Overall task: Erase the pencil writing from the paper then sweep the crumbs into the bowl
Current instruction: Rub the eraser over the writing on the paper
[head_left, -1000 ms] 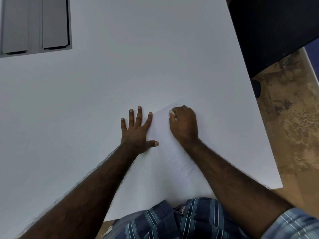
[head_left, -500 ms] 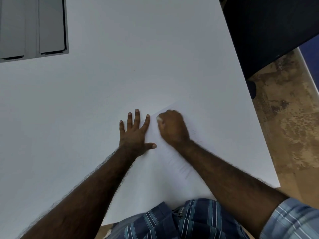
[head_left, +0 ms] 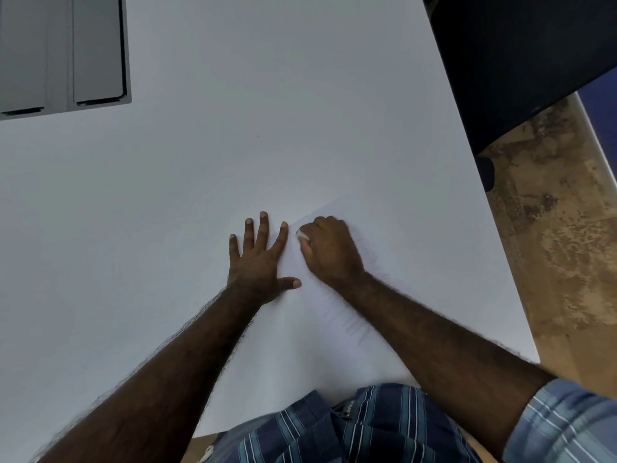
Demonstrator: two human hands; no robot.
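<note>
Paper (head_left: 320, 329): white sheet lying flat near the table's (head_left: 167, 228) near edge, faint pencil lines (head_left: 354, 325) across it.
Left hand (head_left: 258, 262): flat, fingers spread, pressing on the sheet's left edge.
Right hand (head_left: 330, 250): fingers curled round a small white eraser (head_left: 302, 234), set against the sheet's far left corner.
Far left corner of table: grey tray (head_left: 63, 51).
Right of table: dark chair (head_left: 514, 55), mottled floor (head_left: 561, 228).
</note>
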